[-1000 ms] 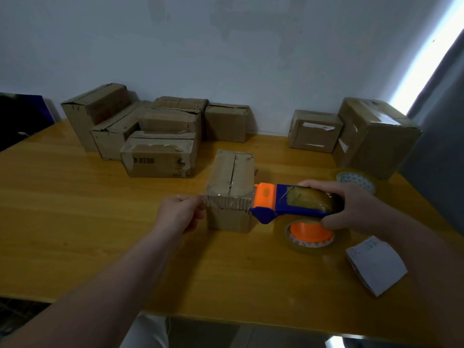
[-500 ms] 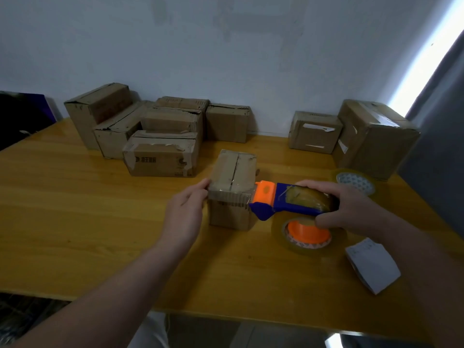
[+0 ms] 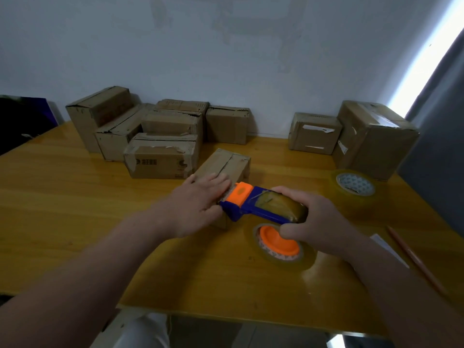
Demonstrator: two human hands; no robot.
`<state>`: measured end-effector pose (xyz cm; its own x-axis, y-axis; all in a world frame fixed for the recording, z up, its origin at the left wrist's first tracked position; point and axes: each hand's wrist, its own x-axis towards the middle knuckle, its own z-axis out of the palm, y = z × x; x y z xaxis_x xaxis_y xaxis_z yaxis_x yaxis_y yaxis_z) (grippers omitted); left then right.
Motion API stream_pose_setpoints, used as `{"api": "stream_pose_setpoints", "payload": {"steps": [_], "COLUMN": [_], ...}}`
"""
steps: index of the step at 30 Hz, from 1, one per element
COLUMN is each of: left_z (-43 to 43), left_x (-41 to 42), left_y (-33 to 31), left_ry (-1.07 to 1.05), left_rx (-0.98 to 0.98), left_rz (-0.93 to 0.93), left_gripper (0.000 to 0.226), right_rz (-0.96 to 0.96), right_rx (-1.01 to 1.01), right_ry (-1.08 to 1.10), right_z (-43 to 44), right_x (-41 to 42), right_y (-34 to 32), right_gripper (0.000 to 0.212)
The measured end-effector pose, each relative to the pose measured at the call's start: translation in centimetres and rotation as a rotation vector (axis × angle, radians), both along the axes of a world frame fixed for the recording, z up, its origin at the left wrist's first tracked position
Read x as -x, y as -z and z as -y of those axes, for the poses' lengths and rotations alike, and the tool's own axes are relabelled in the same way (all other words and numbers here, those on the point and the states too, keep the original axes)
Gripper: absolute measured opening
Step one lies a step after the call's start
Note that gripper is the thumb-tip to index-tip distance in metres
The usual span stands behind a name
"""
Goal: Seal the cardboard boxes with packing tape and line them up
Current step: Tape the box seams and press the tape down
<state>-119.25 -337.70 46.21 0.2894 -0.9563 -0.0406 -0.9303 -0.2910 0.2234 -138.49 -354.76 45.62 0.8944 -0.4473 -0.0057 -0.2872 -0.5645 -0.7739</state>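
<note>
Yellow-orange wooden table (image 3: 75, 209) fills the lower view. Landmark: small brown cardboard box (image 3: 226, 164), mid-table, long axis running away from the viewer, top flaps meeting at a dark centre seam.

Nearest, to the right of the box and closer to the viewer: clear packing-tape roll with orange plastic core (image 3: 280, 244), lying flat. Further right of the box: white paper slip (image 3: 388, 249) and thin orange pencil (image 3: 414, 262), side by side on the table.

Right hand (image 3: 321, 217), just right of the box's near end: fingers and thumb curled round the blue-and-orange plastic tape dispenser (image 3: 251, 204), held roughly level above the flat roll. The dispenser's orange head meets the box's near end beside the other hand's fingers. The loaded tape shows amber-brown under the grip.

Left hand (image 3: 198, 204): palm down on the box's near end, fingers straight and close together, pressing on the top.

Right of the box and a little farther back: second clear tape roll with patterned white core (image 3: 355, 184), flat.

Behind the box to the left: cluster of worn cardboard boxes (image 3: 160, 159), touching one another, some with torn tape. Behind it to the right: pair of taped cardboard boxes (image 3: 313, 133), side by side against the pale wall (image 3: 226, 59), the right one larger. Grey curtain (image 3: 439, 121) far right of the box.
</note>
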Motion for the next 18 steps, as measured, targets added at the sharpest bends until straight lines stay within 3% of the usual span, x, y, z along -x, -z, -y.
{"api": "stream_pose_setpoints", "payload": {"steps": [3,8,18], "left_z": [0.0,-0.1,0.6], "left_x": [-0.2,-0.6,0.3], "left_y": [-0.5,-0.3,0.6], "left_ry": [0.06,0.067,-0.079], "left_rx": [-0.075,-0.037,0.056], "left_rz": [0.112,0.095,0.223], "left_gripper": [0.084,0.08,0.075], "right_rz": [-0.005,-0.029,-0.052], "right_rx": [0.018,0.03,0.097], "right_ry": [-0.011,-0.025,-0.086], "right_z": [0.1,0.1,0.6], "right_x": [0.1,0.3,3.8], "right_y": [0.1,0.0,-3.8], "right_gripper": [0.081,0.081,0.078]}}
